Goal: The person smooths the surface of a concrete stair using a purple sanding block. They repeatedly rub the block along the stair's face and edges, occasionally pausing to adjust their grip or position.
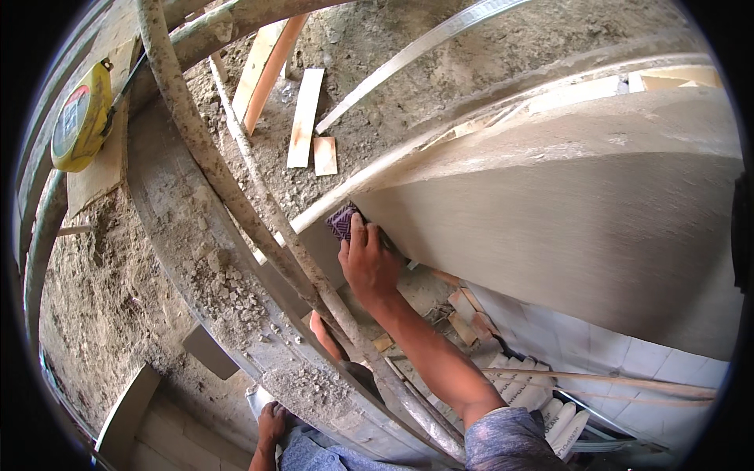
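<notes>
Whitish material is seen just beside the left grip, whose fingers are bent, but whether something is held cannot be told. Past the rubble-strewn plank, a purple patterned pad is held by the closed fingers of the right grip at the end of the grey wall. Farther away, flat wood pieces are laid on rough ground.

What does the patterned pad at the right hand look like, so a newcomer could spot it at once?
Find the big, smooth grey curved surface filling much of the picture's right half, then follow it to its left end. There the right hand holds a small pad. Its purple, lined pattern sets it apart from everything plain and grey beside it.
</notes>
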The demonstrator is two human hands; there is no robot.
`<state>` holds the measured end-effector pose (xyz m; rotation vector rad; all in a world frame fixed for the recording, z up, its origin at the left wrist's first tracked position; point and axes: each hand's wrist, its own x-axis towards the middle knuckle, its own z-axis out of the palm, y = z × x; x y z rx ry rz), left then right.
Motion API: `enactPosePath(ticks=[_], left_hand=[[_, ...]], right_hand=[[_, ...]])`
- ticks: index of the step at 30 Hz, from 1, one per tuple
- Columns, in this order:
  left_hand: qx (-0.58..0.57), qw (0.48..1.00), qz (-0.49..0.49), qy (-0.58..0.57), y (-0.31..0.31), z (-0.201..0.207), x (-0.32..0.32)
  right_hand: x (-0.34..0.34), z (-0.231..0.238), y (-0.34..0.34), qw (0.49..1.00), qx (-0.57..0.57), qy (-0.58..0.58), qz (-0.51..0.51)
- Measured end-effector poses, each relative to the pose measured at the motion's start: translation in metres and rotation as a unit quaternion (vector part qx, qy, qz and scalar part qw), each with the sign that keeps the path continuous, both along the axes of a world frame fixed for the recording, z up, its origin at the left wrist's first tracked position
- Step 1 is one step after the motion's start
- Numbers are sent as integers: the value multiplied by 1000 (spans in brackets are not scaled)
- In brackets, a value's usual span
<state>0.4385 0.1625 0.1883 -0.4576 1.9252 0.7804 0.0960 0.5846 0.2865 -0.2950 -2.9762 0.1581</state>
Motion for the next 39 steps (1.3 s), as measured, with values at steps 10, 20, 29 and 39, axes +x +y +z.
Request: enactPosePath(ticks=[10, 20, 29, 39], left_hand=[[25, 997, 60, -41, -2, 0, 6], [44, 996, 68, -24, -3, 7, 9], [-4, 999, 46, -28, 2, 9, -6], [-9, 1000, -3, 13, 16, 11, -6]], right_hand=[[29, 25, 0, 983, -75, 4, 168], [9, -7, -12, 995, -42, -30, 87], [-24, 12, 3, 996, 32, -34, 72], [54, -2, 17, 993, -28, -69, 96]])
